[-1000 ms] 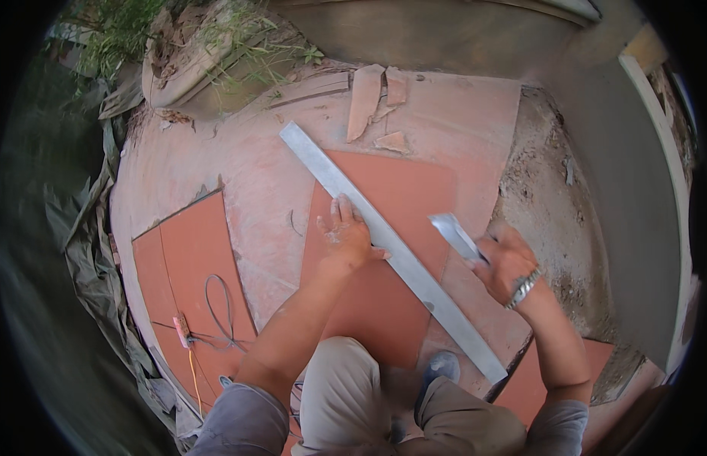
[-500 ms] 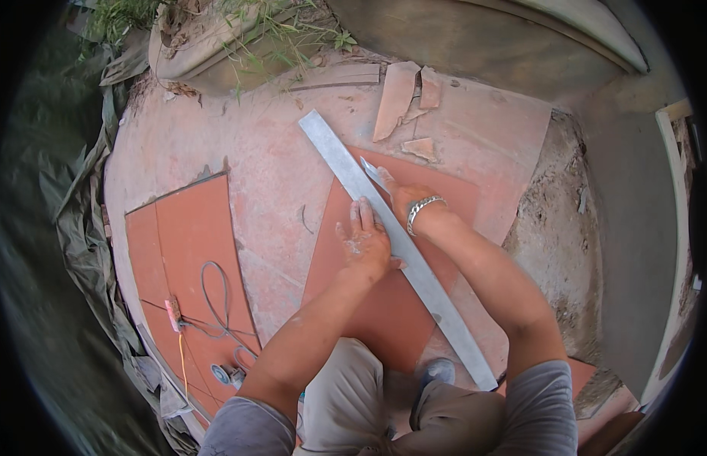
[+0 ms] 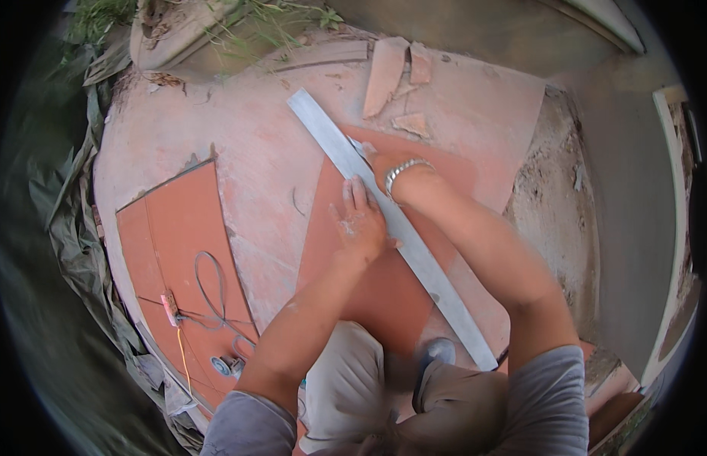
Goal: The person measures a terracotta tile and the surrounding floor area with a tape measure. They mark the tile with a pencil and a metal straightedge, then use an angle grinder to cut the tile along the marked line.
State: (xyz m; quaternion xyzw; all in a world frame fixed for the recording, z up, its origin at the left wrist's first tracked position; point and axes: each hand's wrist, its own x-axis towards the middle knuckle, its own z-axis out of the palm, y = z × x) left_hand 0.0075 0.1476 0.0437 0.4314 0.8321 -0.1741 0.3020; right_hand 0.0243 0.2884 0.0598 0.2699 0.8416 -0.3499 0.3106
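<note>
A long grey metal straightedge (image 3: 416,254) lies diagonally across a reddish-brown tile (image 3: 369,304) on the ground. My left hand (image 3: 361,228) rests on it with fingers apart, the fingertips on the metal and the thumb reaching toward its near side. At the bar's right edge, nearer its far end, my right hand (image 3: 382,163) is closed around a slim, pale, pointed tool (image 3: 356,145). Its tip lies against or very near the bar's edge; most of the tool is hidden by the fingers, so its exact kind cannot be made out.
At left, reddish-brown tiles (image 3: 190,220) bear a coiled grey cable (image 3: 219,292), a pink connector (image 3: 169,308) and a small power tool (image 3: 226,366). Broken tile pieces (image 3: 384,76) lie beyond the bar. A dark green tarp (image 3: 87,243) borders the left; a grey wall (image 3: 635,213) the right.
My right hand has shifted forward and closer to the straightedge, now covering more of the pointed tool. My left hand stays on the bar. The whole view has shifted slightly.
</note>
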